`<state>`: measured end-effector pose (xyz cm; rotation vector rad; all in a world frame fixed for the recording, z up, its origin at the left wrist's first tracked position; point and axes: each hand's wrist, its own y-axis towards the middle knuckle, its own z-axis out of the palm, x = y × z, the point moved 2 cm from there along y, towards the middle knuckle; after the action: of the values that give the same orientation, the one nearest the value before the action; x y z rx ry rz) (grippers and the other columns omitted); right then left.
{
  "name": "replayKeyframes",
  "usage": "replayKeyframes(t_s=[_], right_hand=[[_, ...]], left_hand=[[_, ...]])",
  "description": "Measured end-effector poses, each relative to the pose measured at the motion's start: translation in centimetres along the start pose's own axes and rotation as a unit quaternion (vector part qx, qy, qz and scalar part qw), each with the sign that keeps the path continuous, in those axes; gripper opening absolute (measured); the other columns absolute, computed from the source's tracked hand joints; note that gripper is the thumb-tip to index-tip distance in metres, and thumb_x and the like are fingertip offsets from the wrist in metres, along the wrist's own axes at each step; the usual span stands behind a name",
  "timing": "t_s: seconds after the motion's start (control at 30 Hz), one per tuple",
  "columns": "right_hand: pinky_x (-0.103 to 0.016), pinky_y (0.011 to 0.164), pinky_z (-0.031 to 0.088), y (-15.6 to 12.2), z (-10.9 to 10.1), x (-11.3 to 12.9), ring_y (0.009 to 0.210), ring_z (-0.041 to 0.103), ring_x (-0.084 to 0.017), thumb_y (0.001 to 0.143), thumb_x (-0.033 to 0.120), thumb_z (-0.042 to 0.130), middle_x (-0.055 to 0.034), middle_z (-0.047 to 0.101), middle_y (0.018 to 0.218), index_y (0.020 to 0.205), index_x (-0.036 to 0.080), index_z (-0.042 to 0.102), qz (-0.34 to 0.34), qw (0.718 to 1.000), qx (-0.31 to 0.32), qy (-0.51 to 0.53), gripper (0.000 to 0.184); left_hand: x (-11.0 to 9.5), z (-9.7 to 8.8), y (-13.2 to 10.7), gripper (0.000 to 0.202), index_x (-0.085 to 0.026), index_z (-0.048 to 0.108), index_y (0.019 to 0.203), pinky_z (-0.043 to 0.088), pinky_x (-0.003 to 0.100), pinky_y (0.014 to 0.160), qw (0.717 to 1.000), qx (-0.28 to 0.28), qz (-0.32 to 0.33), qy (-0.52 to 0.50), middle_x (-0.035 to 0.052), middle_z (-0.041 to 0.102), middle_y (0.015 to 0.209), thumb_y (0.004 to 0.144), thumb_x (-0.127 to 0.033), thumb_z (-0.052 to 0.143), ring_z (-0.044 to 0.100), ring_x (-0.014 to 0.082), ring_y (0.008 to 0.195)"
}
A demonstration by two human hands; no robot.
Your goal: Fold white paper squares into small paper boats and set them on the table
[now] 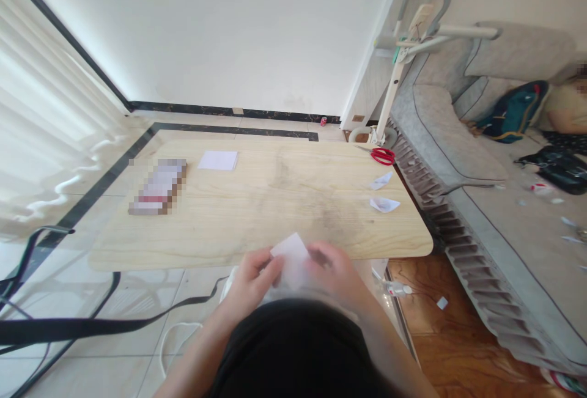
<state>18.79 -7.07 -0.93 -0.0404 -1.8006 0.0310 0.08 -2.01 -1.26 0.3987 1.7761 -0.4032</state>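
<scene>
Between my two hands, close to my body at the table's front edge, is a small piece of white paper [292,253] with a pointed top corner. The fingers and thumb of my left hand [259,271] pinch its left side. My right hand [334,268] is closed on its right side, slightly blurred. The paper's lower part looks smeared. Two folded white paper shapes, one farther back [381,181] and one nearer [384,204], lie at the table's right side. Red-handled scissors [382,155] rest at the far right corner.
The wooden table [257,202] holds a white paper stack [218,160] at the back left and a blurred-out rectangular item [158,187] at the left. Right of it stand a grey sofa [518,214] and white exercise equipment [392,92]. A person sits on the sofa. Dark straps [92,329] hang left.
</scene>
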Motion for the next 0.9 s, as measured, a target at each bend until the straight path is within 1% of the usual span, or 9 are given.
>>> replayKeyframes(t_s=[0.03, 0.1, 0.2, 0.3, 0.43, 0.6, 0.77, 0.83, 0.9], right_hand=[[-0.024, 0.060, 0.041, 0.0, 0.4, 0.0, 0.064, 0.052, -0.014, 0.087, 0.033, 0.060, 0.0014, 0.060, 0.068, 0.078, 0.018, 0.066, 0.002, 1.000, 0.003, -0.004, 0.018], [-0.024, 0.058, 0.041, 0.0, 0.9, -0.1, 0.062, 0.051, -0.013, 0.087, 0.033, 0.061, 0.0020, 0.057, 0.064, 0.070, 0.018, 0.062, 0.016, 0.999, -0.038, 0.005, 0.023], [-0.023, 0.055, 0.043, 0.1, 1.4, -0.3, 0.060, 0.052, -0.013, 0.084, 0.036, 0.062, 0.0021, 0.055, 0.061, 0.069, 0.018, 0.061, 0.051, 0.991, -0.111, 0.058, 0.024], [-0.023, 0.054, 0.046, 0.3, 1.7, -0.4, 0.060, 0.054, -0.015, 0.083, 0.040, 0.062, 0.0010, 0.057, 0.063, 0.071, 0.018, 0.062, 0.064, 0.986, -0.114, 0.106, 0.025], [-0.022, 0.055, 0.044, 0.4, 1.3, -0.2, 0.061, 0.053, -0.014, 0.083, 0.036, 0.062, 0.0006, 0.060, 0.064, 0.073, 0.018, 0.066, 0.035, 0.989, -0.109, 0.090, 0.021], [-0.023, 0.052, 0.043, 0.8, 0.6, -0.1, 0.057, 0.053, -0.014, 0.080, 0.037, 0.064, 0.0009, 0.059, 0.059, 0.069, 0.018, 0.068, 0.050, 0.982, -0.156, 0.093, 0.023], [-0.024, 0.051, 0.046, 1.0, 0.6, -0.1, 0.055, 0.056, -0.014, 0.078, 0.034, 0.064, 0.0000, 0.064, 0.061, 0.079, 0.018, 0.072, 0.051, 0.977, -0.178, 0.106, 0.018], [-0.024, 0.052, 0.048, 0.9, 0.7, -0.2, 0.056, 0.059, -0.015, 0.078, 0.034, 0.064, -0.0014, 0.066, 0.063, 0.079, 0.018, 0.072, 0.049, 0.978, -0.176, 0.100, 0.018], [-0.025, 0.053, 0.050, 0.9, 0.8, -0.2, 0.058, 0.061, -0.015, 0.078, 0.034, 0.064, -0.0028, 0.069, 0.066, 0.079, 0.018, 0.072, 0.048, 0.979, -0.176, 0.094, 0.018]], left_hand=[[0.0, 0.3, 0.0, 0.042, -0.017, 0.053, 0.056, 0.038, 0.022, 0.053, 1.000, -0.003, 0.000, -0.007, -0.0011, 0.053, 0.053, 0.091, -0.038, 0.049, 0.050, 0.0115, 0.053], [0.0, 0.6, 0.2, 0.041, -0.017, 0.055, 0.059, 0.039, 0.022, 0.055, 1.000, 0.004, -0.002, -0.021, -0.0007, 0.054, 0.054, 0.092, -0.040, 0.048, 0.050, 0.0119, 0.054], [0.1, 1.0, 0.4, 0.042, -0.016, 0.058, 0.062, 0.040, 0.023, 0.057, 0.997, 0.067, -0.015, -0.022, 0.0005, 0.057, 0.057, 0.092, -0.044, 0.049, 0.052, 0.0130, 0.057], [0.3, 1.4, 0.4, 0.046, -0.016, 0.057, 0.060, 0.039, 0.023, 0.058, 0.995, 0.089, -0.035, -0.005, 0.0001, 0.056, 0.056, 0.094, -0.046, 0.048, 0.051, 0.0129, 0.056], [0.4, 1.7, 0.1, 0.050, -0.017, 0.052, 0.055, 0.037, 0.023, 0.056, 0.994, 0.099, -0.045, -0.028, -0.0012, 0.051, 0.053, 0.094, -0.049, 0.046, 0.047, 0.0119, 0.054], [0.6, 1.7, -0.5, 0.052, -0.017, 0.052, 0.052, 0.034, 0.023, 0.052, 0.986, 0.142, -0.077, -0.041, -0.0013, 0.049, 0.051, 0.092, -0.050, 0.048, 0.046, 0.0119, 0.053], [1.0, 1.6, -0.9, 0.051, -0.016, 0.053, 0.053, 0.033, 0.023, 0.052, 0.985, 0.147, -0.083, -0.043, -0.0013, 0.049, 0.051, 0.093, -0.047, 0.049, 0.045, 0.0116, 0.052], [0.8, 1.6, -0.9, 0.046, -0.015, 0.058, 0.057, 0.036, 0.023, 0.055, 0.988, 0.125, -0.080, -0.048, -0.0008, 0.052, 0.054, 0.091, -0.045, 0.052, 0.047, 0.0125, 0.055], [0.4, 1.7, -0.8, 0.037, -0.015, 0.066, 0.070, 0.040, 0.023, 0.058, 0.990, 0.090, -0.079, -0.068, 0.0003, 0.058, 0.061, 0.090, -0.044, 0.055, 0.051, 0.0142, 0.060]])
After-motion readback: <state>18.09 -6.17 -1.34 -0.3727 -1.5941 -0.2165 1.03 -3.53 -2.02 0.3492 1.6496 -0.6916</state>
